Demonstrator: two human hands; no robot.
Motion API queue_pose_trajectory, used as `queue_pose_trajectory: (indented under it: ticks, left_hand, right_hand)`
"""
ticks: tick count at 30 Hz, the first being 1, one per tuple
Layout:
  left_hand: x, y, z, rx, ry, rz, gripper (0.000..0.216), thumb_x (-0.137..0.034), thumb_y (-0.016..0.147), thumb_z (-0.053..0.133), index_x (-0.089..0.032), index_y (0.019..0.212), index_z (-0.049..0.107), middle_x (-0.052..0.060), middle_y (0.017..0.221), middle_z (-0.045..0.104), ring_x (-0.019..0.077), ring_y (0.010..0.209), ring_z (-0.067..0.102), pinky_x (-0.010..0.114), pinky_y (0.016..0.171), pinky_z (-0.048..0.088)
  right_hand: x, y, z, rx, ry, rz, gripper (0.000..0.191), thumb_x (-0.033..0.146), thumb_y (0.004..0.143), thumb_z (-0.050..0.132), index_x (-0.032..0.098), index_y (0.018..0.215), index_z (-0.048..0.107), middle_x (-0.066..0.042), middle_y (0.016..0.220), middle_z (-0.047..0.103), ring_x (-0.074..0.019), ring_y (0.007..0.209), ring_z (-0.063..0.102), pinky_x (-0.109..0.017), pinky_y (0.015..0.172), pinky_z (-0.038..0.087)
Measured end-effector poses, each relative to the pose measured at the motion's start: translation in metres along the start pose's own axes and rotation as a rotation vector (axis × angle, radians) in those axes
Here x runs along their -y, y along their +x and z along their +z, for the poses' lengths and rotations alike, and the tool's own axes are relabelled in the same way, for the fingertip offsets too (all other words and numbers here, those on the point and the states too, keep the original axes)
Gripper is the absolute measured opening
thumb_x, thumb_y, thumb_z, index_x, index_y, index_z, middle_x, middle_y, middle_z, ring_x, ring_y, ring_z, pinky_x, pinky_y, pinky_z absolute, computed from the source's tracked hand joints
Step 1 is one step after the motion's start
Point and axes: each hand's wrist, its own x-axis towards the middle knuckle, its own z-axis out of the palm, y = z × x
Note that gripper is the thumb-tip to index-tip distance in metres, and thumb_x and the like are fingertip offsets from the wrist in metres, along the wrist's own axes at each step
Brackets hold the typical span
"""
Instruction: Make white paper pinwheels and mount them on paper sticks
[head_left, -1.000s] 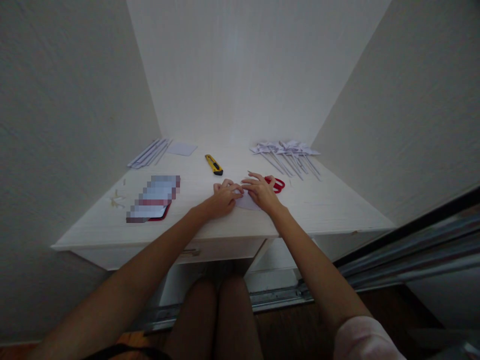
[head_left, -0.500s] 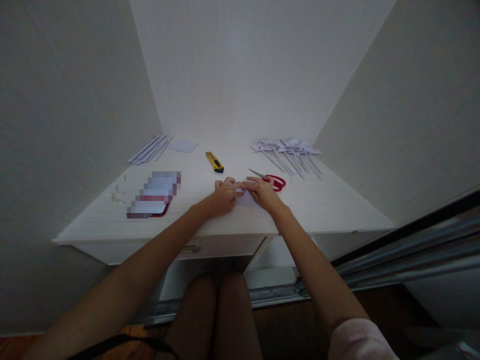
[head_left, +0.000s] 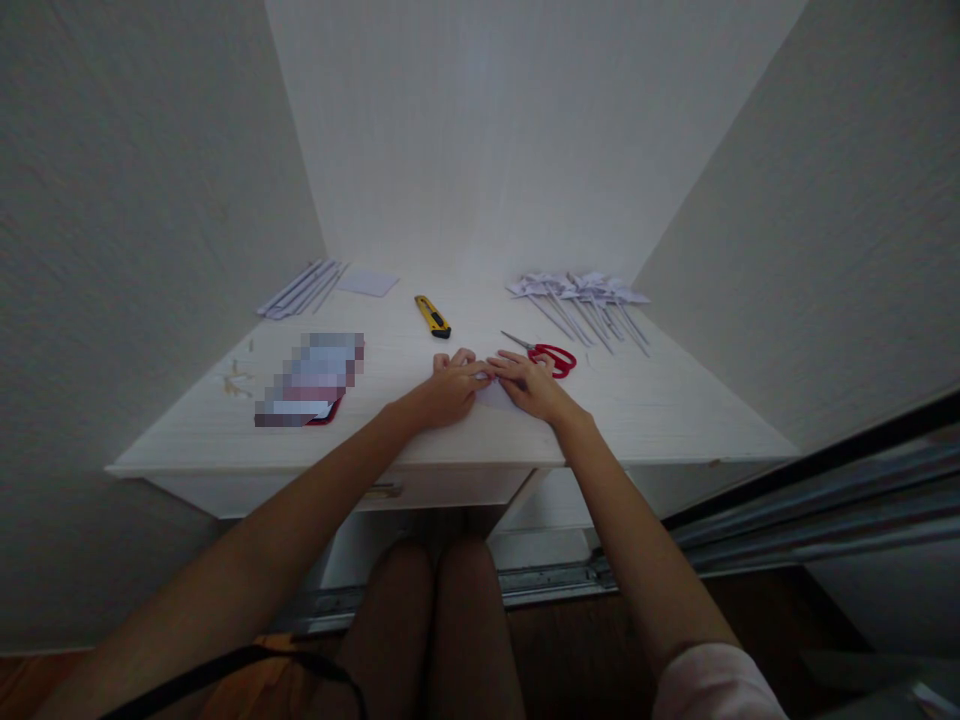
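Note:
A small white piece of paper lies on the white desk near its front edge. My left hand and my right hand rest on it side by side, fingertips meeting at its top edge and pressing it down. The fingers of both hands are curled together on the paper, which is mostly hidden beneath them. Red-handled scissors lie just beyond my right hand.
A yellow utility knife lies behind my hands. Several folded paper pinwheels on sticks sit at the back right. Paper strips and a paper square are at the back left. A blurred-out phone lies left. Walls enclose three sides.
Both hands stay on the paper with only slight finger shifts. The view has tilted a little, so the desk sits slightly higher in the picture.

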Motion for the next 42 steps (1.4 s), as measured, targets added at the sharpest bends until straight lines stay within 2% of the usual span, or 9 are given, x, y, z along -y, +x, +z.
queue_pose_trajectory:
  ticks: [11,21,26,31,36,42]
  left_hand:
    - [-0.001,0.0,0.002,0.001,-0.026,-0.025,0.045,-0.004,0.073,0.039,-0.018,0.11,0.06,0.008,0.12,0.057,0.0271,0.106,0.037,0.043,0.077,0.024]
    - [0.002,0.001,0.006,-0.019,-0.016,-0.006,0.04,-0.004,0.074,0.039,-0.018,0.105,0.061,0.006,0.119,0.058,0.0249,0.106,0.04,0.041,0.076,0.023]
    - [0.002,0.001,0.007,-0.034,-0.024,0.005,0.038,-0.004,0.075,0.039,-0.019,0.101,0.062,0.005,0.117,0.06,0.0247,0.105,0.04,0.041,0.076,0.022]
    - [0.002,0.001,0.007,-0.031,-0.031,0.003,0.04,-0.003,0.073,0.04,-0.018,0.103,0.062,0.006,0.117,0.06,0.0254,0.105,0.04,0.041,0.076,0.022]
    - [0.002,0.002,0.007,-0.022,-0.024,0.0,0.041,-0.003,0.073,0.04,-0.018,0.104,0.062,0.007,0.117,0.059,0.0258,0.106,0.039,0.041,0.076,0.023]
    - [0.002,0.002,0.008,-0.05,0.012,0.018,0.04,-0.003,0.073,0.039,-0.017,0.104,0.062,0.006,0.116,0.06,0.0254,0.105,0.04,0.04,0.073,0.023]
  right_hand:
    - [-0.005,0.002,0.005,0.015,0.051,0.033,0.034,0.017,0.087,0.045,0.034,0.113,0.058,-0.005,0.125,0.057,-0.0264,0.125,0.042,-0.064,0.093,0.022]
    - [-0.008,0.005,0.009,-0.044,0.117,0.048,0.029,0.02,0.086,0.049,0.032,0.109,0.061,-0.003,0.122,0.059,-0.024,0.124,0.044,-0.059,0.097,0.02]
    - [-0.009,0.004,0.008,-0.154,0.149,0.065,0.025,0.019,0.084,0.051,0.026,0.104,0.064,-0.005,0.12,0.061,-0.0236,0.12,0.048,-0.055,0.097,0.024]
    - [-0.007,0.001,0.004,-0.283,0.067,0.213,0.011,0.023,0.078,0.059,0.02,0.077,0.069,-0.007,0.129,0.054,-0.0327,0.127,0.031,-0.06,0.094,0.024]
    - [0.0,0.006,0.006,-0.237,0.093,0.443,0.01,0.027,0.071,0.065,0.018,0.073,0.07,-0.009,0.14,0.039,-0.0382,0.128,0.022,-0.063,0.093,0.022]
    - [0.002,0.013,0.01,-0.232,0.196,0.481,0.007,0.024,0.068,0.066,0.017,0.069,0.069,-0.011,0.129,0.05,-0.0385,0.128,0.019,-0.063,0.094,0.019]
